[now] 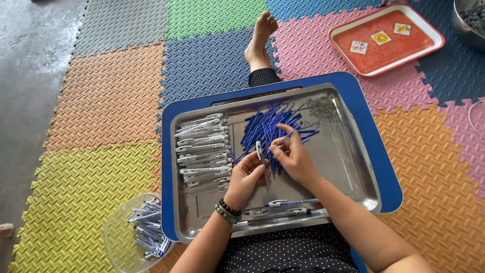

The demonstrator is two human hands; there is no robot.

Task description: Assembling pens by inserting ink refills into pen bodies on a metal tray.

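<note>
A steel tray [353,167] rests on a blue lap board [376,146] over my legs. My left hand [246,177] holds a white pen barrel [259,150] upright over the tray's middle. My right hand [294,154] pinches a thin blue refill [284,138] beside the barrel's top. A heap of blue refills [268,126] lies just behind both hands. A row of white pen barrels [203,149] fills the tray's left side. Small metal springs [321,107] sit in the far right corner. Two finished pens [285,207] lie along the near rim.
A clear bowl [118,237] with several assembled pens stands on the mat at my left. An orange tray [386,38] lies on the coloured foam mats at the far right, next to a metal bowl [467,23]. My bare foot [260,38] stretches ahead.
</note>
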